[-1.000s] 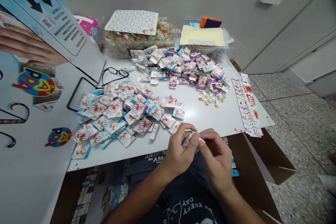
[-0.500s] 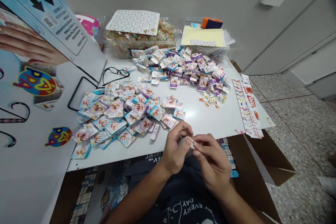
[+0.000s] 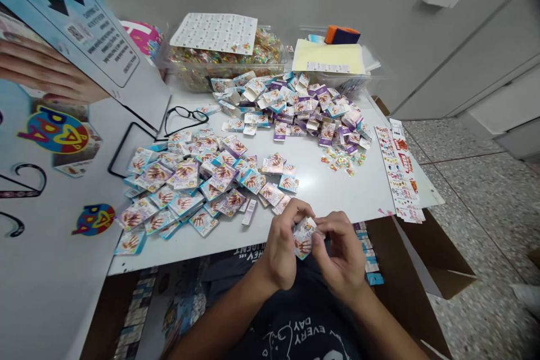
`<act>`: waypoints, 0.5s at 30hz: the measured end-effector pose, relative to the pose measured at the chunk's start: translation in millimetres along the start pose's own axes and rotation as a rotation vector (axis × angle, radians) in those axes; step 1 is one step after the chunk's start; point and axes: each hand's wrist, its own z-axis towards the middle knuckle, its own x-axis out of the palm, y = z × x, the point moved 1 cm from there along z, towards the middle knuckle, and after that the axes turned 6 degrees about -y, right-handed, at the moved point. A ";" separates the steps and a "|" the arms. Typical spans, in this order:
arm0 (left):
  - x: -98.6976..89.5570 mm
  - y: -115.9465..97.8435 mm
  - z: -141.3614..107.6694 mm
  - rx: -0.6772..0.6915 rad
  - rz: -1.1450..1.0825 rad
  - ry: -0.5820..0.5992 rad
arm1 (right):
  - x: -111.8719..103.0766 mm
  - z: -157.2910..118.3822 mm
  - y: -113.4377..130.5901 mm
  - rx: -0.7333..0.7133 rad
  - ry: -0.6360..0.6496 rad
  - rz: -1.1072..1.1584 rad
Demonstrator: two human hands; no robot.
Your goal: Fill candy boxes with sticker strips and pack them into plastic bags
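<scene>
Blue-and-white printed cardboard box (image 3: pixel 304 238), small, hand picture on front, fingers (image 3: pixel 319 243) of both hands grasping it

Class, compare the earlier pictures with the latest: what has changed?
The small blue-and-white cardboard box, earlier mostly hidden by fingers, now shows its printed face. The left hand and right hand still hold it. The heap of blue and purple boxes and black-framed glasses stayed put.

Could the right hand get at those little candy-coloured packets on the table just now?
Probably yes: nothing stands between the right hand and the small packets but bare tabletop, though its fingers are on a small box.
</scene>
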 end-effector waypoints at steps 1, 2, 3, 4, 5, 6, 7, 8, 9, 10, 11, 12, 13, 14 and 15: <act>1.3 2.4 -1.2 0.009 -0.006 -0.007 | 0.8 -0.5 0.1 0.020 -0.002 -0.012; 2.5 4.6 -2.4 0.017 -0.005 -0.023 | 1.6 -0.8 0.4 0.026 0.005 -0.024; 3.5 6.3 -3.3 0.024 0.007 -0.051 | 2.4 -0.9 0.7 0.016 0.014 -0.034; 4.3 7.4 -3.9 0.027 0.022 -0.089 | 3.2 -1.1 1.1 -0.003 0.018 -0.041; 4.9 7.7 -4.2 0.026 0.035 -0.130 | 4.1 -1.5 1.5 -0.024 0.010 -0.043; 5.3 7.3 -4.3 0.022 0.047 -0.170 | 5.1 -2.1 2.0 -0.040 -0.007 -0.042; 5.5 6.5 -4.3 0.021 0.058 -0.204 | 6.4 -2.9 2.6 -0.050 -0.031 -0.039; 5.5 5.3 -4.1 0.026 0.071 -0.227 | 8.0 -3.9 3.4 -0.054 -0.055 -0.038; 5.4 4.1 -3.8 0.038 0.087 -0.239 | 9.9 -4.8 4.5 -0.054 -0.076 -0.039; 5.1 3.0 -3.5 0.058 0.107 -0.245 | 12.0 -5.6 6.0 -0.056 -0.091 -0.041; 4.6 2.2 -3.3 0.080 0.132 -0.246 | 14.0 -6.0 7.7 -0.061 -0.104 -0.045; 3.8 1.9 -3.1 0.095 0.154 -0.252 | 15.9 -6.1 9.5 -0.070 -0.112 -0.048; 2.8 2.0 -2.9 0.104 0.172 -0.262 | 17.4 -5.7 11.2 -0.078 -0.113 -0.051; 1.8 2.5 -2.7 0.106 0.185 -0.276 | 18.5 -4.9 12.4 -0.079 -0.102 -0.050; 0.7 3.1 -2.5 0.106 0.193 -0.290 | 19.1 -3.7 13.0 -0.067 -0.083 -0.043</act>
